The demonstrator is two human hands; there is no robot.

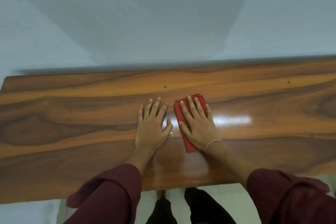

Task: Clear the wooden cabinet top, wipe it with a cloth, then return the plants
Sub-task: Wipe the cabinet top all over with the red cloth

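Note:
A glossy wooden cabinet top (72, 114) stretches across the view. A folded red cloth (179, 112) lies flat on it near the middle. My right hand (197, 123) presses down on the cloth with the fingers spread, palm flat on it. My left hand (151, 123) rests flat on the bare wood just left of the cloth, fingers apart, holding nothing. No plants are in view.
A pale wall (163, 23) rises directly behind the cabinet's far edge. The cabinet's left end (5, 82) is in view; its right side runs out of frame. A pale floor (218, 196) shows below the near edge.

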